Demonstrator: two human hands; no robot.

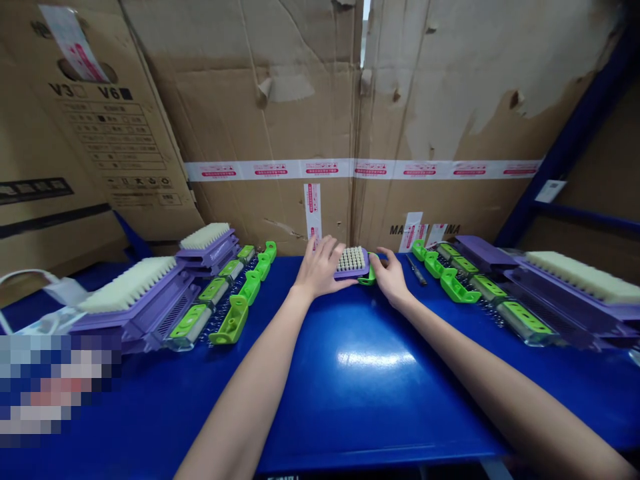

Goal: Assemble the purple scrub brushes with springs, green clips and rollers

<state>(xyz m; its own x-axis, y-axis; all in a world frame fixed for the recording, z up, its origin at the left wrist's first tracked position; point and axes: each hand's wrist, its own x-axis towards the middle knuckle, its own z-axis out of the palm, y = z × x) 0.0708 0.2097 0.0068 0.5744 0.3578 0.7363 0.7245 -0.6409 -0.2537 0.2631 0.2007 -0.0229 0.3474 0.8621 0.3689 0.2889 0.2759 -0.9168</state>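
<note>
At the far middle of the blue table lies a purple plastic part (pixel 345 273) with a cream studded top (pixel 351 258). My left hand (pixel 320 268) is closed on its left end, fingers over the back and thumb along the front. A bright green bracket (pixel 369 275) sits against the right end of the purple part. My right hand (pixel 391 275) grips this bracket from the right, thumb and forefinger at its edge; the other fingers are partly hidden. Just right of that hand lies a dark screwdriver-like tool (pixel 416 270).
Purple parts with cream tops (pixel 133 283) stand left, more purple parts (pixel 555 287) right. Beside them run rows of green-topped clear pieces (pixel 190 323), loose green brackets (pixel 231 321), and small metal bits. Cardboard (pixel 280 120) walls the back. A white cable (pixel 30 272) lies far left.
</note>
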